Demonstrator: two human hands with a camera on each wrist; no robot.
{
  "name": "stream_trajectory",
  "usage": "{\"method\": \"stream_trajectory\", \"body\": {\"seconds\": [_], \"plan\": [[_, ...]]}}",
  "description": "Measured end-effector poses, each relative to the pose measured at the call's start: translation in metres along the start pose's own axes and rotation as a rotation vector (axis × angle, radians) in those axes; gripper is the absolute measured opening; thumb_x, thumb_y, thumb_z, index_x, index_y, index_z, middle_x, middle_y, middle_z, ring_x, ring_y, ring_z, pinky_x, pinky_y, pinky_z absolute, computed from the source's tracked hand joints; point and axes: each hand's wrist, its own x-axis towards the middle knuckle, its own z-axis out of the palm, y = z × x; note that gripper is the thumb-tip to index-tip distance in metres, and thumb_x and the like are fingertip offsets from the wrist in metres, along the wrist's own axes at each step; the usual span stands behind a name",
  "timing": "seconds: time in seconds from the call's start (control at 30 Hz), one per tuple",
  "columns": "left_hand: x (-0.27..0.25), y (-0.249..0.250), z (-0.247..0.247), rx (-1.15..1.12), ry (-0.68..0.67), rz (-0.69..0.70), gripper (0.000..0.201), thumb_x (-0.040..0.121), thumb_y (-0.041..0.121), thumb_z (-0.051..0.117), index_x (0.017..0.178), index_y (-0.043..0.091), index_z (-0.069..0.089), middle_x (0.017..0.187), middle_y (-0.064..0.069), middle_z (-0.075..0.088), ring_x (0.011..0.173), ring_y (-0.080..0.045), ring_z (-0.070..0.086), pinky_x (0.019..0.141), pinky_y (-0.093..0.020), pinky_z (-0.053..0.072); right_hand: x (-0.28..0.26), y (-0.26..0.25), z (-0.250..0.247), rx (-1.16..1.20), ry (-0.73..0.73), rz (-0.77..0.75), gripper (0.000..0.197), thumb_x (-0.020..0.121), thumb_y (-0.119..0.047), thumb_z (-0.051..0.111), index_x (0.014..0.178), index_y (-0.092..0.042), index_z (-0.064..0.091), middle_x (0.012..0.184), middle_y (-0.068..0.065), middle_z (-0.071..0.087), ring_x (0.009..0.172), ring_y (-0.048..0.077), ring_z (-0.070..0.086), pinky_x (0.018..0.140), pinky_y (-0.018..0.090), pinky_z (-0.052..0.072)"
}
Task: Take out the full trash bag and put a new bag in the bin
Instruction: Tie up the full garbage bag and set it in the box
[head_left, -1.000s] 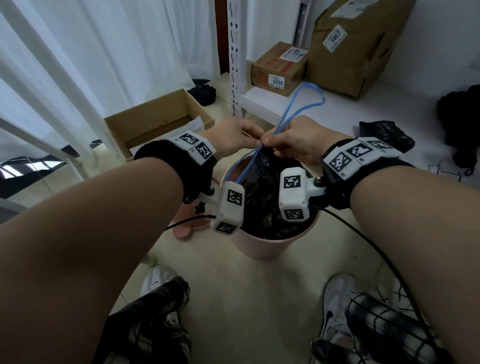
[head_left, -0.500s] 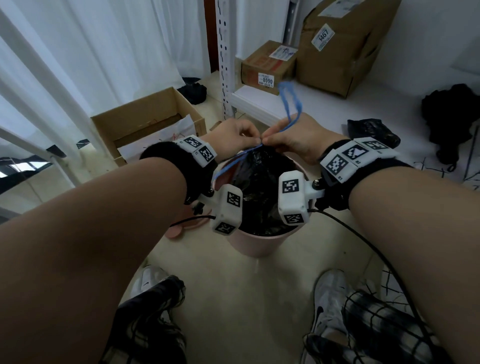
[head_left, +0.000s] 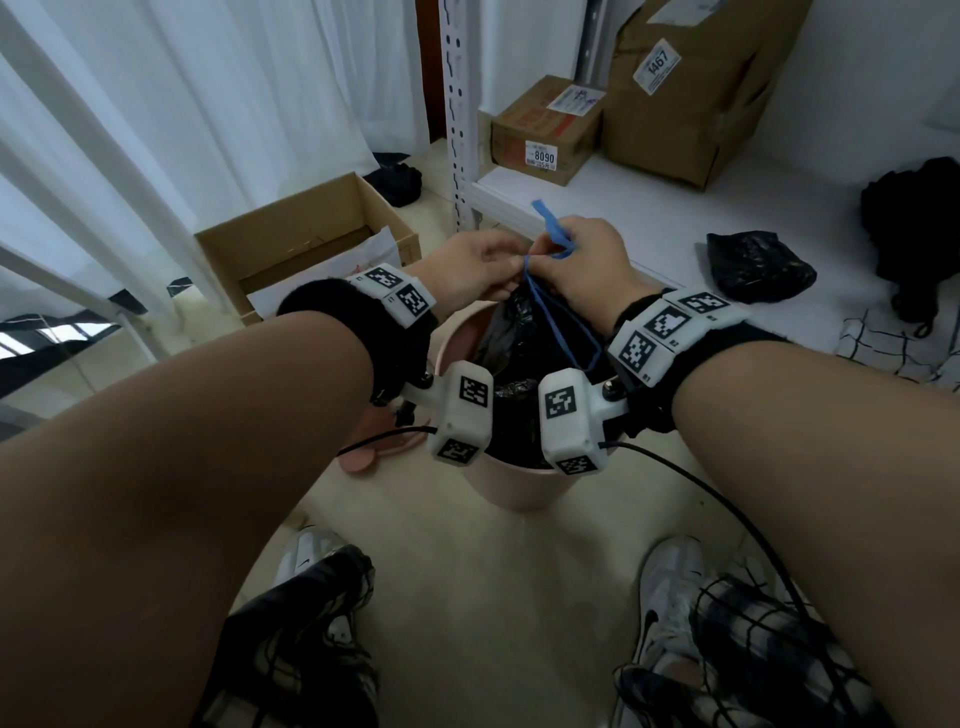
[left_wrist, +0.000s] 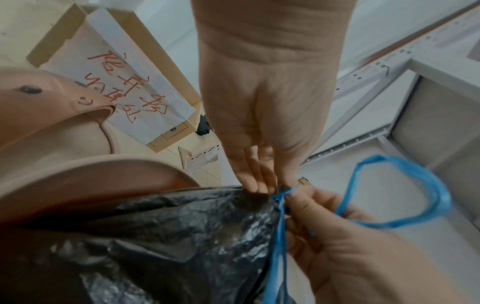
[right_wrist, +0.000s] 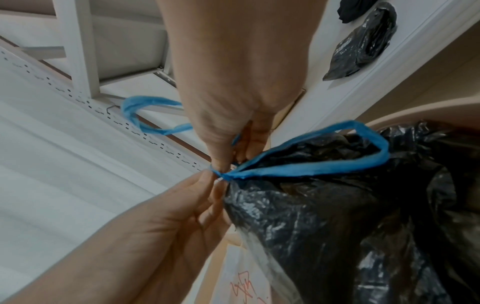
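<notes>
A pink bin (head_left: 511, 486) stands on the floor between my forearms, with a full black trash bag (head_left: 511, 332) inside it. The bag (left_wrist: 182, 236) has a blue drawstring (left_wrist: 279, 226) gathered at its neck. My left hand (head_left: 485, 265) pinches the drawstring at the knot (right_wrist: 221, 174). My right hand (head_left: 582, 260) pinches the same drawstring (right_wrist: 298, 166) right beside it; one blue loop (head_left: 550, 223) sticks up past its fingers and another loop (head_left: 566, 332) hangs over the bag. A folded black bag (head_left: 758, 265) lies on the low white shelf.
The pink bin lid (head_left: 379, 449) lies on the floor left of the bin. An open cardboard box (head_left: 306, 234) with a paper sheet sits behind it. The white shelf (head_left: 649, 208) holds two taped cartons (head_left: 545, 130). White curtains hang at left. My shoes (head_left: 670, 587) stand close below.
The blue loop above my hands has shrunk from a long arc to a short stub. A second loop now hangs over the bag. Both hands stay together at the bag's neck.
</notes>
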Motion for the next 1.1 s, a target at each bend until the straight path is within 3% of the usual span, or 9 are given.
{"method": "stream_trajectory", "body": {"seconds": [0.17,0.3,0.43,0.53,0.73,0.8,0.9,0.97,1.1], "plan": [[0.002,0.008,-0.005,0.273,-0.01,0.034,0.022,0.093,0.011,0.055,0.072,0.016,0.058,0.067,-0.001,0.055,0.062,-0.008,0.052,0.065,-0.017,0.049,0.002,0.003,-0.008,0.077,-0.083,0.035,0.019,0.08,-0.007,0.071,0.068,-0.014,0.057,0.064,0.006,0.059,0.053,0.018,0.061,0.057,0.033,0.054],[0.002,0.014,-0.01,0.772,-0.005,0.16,0.01,0.094,0.014,0.051,0.089,0.009,0.058,0.08,-0.004,0.057,0.074,-0.017,0.051,0.069,-0.023,0.038,0.007,0.005,-0.031,-0.003,-0.16,0.01,0.012,0.085,-0.004,0.065,0.074,-0.006,0.063,0.061,0.007,0.061,0.042,0.004,0.059,0.053,0.02,0.056],[-0.002,0.006,-0.028,1.073,-0.123,0.073,0.008,0.096,0.011,0.046,0.088,0.009,0.049,0.089,-0.008,0.053,0.084,-0.021,0.047,0.074,-0.029,0.033,0.0,0.017,-0.042,-0.196,-0.188,0.043,0.019,0.087,-0.007,0.063,0.068,-0.006,0.061,0.061,0.008,0.059,0.053,0.019,0.059,0.051,0.017,0.052],[-0.001,0.003,-0.027,0.917,-0.03,0.054,0.012,0.096,0.011,0.046,0.094,0.004,0.055,0.089,-0.006,0.052,0.083,-0.02,0.047,0.071,-0.028,0.034,0.0,0.022,-0.037,-0.079,-0.184,0.181,0.031,0.091,-0.004,0.055,0.061,-0.012,0.052,0.06,0.009,0.056,0.052,0.022,0.055,0.055,0.028,0.05],[-0.005,0.011,-0.01,-0.066,0.084,-0.17,0.014,0.092,0.011,0.054,0.08,0.007,0.061,0.072,-0.001,0.059,0.06,-0.009,0.046,0.052,-0.02,0.033,-0.001,0.001,-0.026,0.334,-0.103,0.248,0.025,0.099,-0.011,0.04,0.085,-0.001,0.058,0.066,0.009,0.052,0.046,0.012,0.05,0.046,0.018,0.046],[-0.004,0.012,-0.006,-0.221,0.039,-0.183,0.017,0.093,0.009,0.053,0.077,0.007,0.058,0.061,0.001,0.063,0.051,-0.008,0.049,0.046,-0.016,0.035,0.002,-0.008,-0.024,0.384,-0.048,0.248,0.036,0.101,-0.019,0.037,0.072,-0.006,0.054,0.066,0.01,0.051,0.048,0.014,0.042,0.045,0.022,0.04],[-0.002,0.013,-0.005,-0.106,0.023,-0.152,0.023,0.095,0.011,0.051,0.073,0.011,0.052,0.054,0.004,0.06,0.042,-0.002,0.051,0.042,-0.012,0.041,0.005,-0.018,-0.021,0.315,-0.083,0.179,0.041,0.101,-0.023,0.035,0.062,-0.014,0.043,0.058,0.007,0.048,0.043,0.013,0.039,0.043,0.02,0.03],[-0.002,0.012,-0.007,0.18,0.028,-0.089,0.024,0.096,0.013,0.051,0.072,0.013,0.048,0.058,0.002,0.058,0.041,0.001,0.05,0.046,-0.012,0.043,0.006,-0.017,-0.02,-0.067,-0.155,0.034,0.035,0.099,-0.015,0.038,0.066,-0.012,0.05,0.069,0.01,0.058,0.065,0.024,0.054,0.057,0.028,0.039],[-0.004,0.013,-0.013,0.584,0.028,0.045,0.013,0.094,0.012,0.053,0.082,0.007,0.053,0.07,-0.005,0.058,0.059,-0.009,0.058,0.06,-0.022,0.049,0.003,-0.005,-0.021,-0.568,-0.373,-0.037,0.026,0.097,-0.008,0.042,0.107,0.003,0.064,0.112,0.024,0.063,0.104,0.034,0.057,0.076,0.033,0.037]]}}
